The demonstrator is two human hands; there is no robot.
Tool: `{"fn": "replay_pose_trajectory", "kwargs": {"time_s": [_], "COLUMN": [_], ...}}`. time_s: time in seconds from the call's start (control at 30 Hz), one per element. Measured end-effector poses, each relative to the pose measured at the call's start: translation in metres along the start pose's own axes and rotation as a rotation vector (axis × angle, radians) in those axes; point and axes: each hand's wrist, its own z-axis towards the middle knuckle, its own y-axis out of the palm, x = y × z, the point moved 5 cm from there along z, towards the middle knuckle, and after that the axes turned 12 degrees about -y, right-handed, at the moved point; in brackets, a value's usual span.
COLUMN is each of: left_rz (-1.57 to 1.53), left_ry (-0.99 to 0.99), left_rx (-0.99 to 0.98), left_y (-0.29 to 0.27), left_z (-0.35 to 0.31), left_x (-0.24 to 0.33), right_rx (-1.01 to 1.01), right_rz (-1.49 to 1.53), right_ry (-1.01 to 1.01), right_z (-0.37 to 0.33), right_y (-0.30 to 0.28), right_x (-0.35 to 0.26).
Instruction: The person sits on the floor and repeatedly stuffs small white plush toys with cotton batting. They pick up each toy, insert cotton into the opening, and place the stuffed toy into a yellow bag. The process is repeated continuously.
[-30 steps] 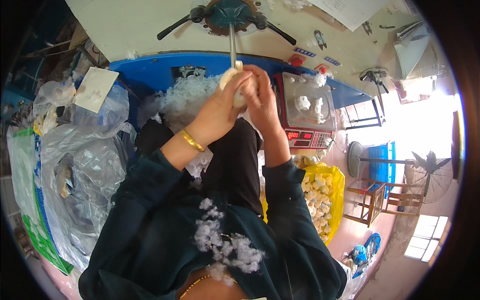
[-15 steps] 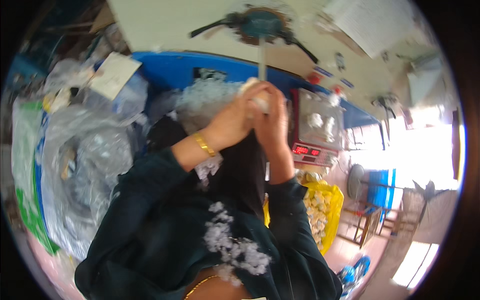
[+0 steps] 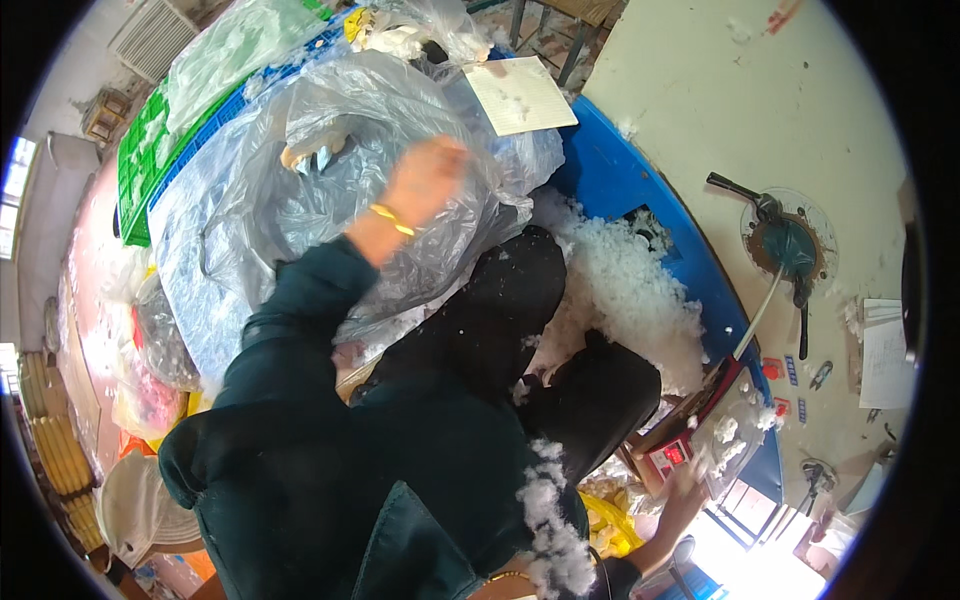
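My left hand (image 3: pixel 428 182), with a gold bracelet at its wrist, is over a large clear plastic bag (image 3: pixel 350 90). Motion smears its fingers, so I cannot make out anything in them. Inside the bag lies a small tan and pale blue item (image 3: pixel 318 152). Far to the right, my right hand (image 3: pixel 685 495) reaches to a red digital scale (image 3: pixel 668 457). Its fingers are blurred beside the scale's pan, where small white fluff clumps (image 3: pixel 727 430) lie. Loose white stuffing (image 3: pixel 630 300) fills the space beyond my knees, within a blue-walled bin (image 3: pixel 625 165).
A pale worktable (image 3: pixel 690 110) carries a round fixture with black handles (image 3: pixel 790 245) and a thin nozzle tube (image 3: pixel 757 315). A lined paper sheet (image 3: pixel 520 95) rests by the bag. Green crates (image 3: pixel 140 160) stand left; a yellow bag (image 3: pixel 608 525) sits below the scale.
My hands were together around a pale stuffed piece by the nozzle tube. Now they are apart, left over the plastic bag, right at the scale. My view has swung left.
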Motion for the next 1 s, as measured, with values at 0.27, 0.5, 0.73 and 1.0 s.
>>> {"fn": "replay_pose_trajectory", "kwargs": {"time_s": [0.27, 0.5, 0.73, 1.0], "left_rz": [0.776, 0.904, -1.097, -0.992], "left_ry": [-0.170, -0.230, -0.277, 0.095], "left_rx": [0.182, 0.175, -0.303, -0.625], "left_y": [-0.070, -0.058, -0.074, 0.035], "left_z": [0.081, 0.089, 0.001, -0.085], "left_x": [-0.201, -0.257, -0.091, 0.120], "right_rx": [-0.129, -0.120, -0.104, 0.304], "right_rz": [0.461, 0.416, 0.934, 0.878], "right_ry": [0.350, -0.006, -0.297, -0.927], "right_z": [-0.078, 0.009, 0.057, 0.056], "right_y": [0.007, -0.002, -0.017, -0.069], "right_x": [0.033, -0.057, -0.201, -0.391]}}
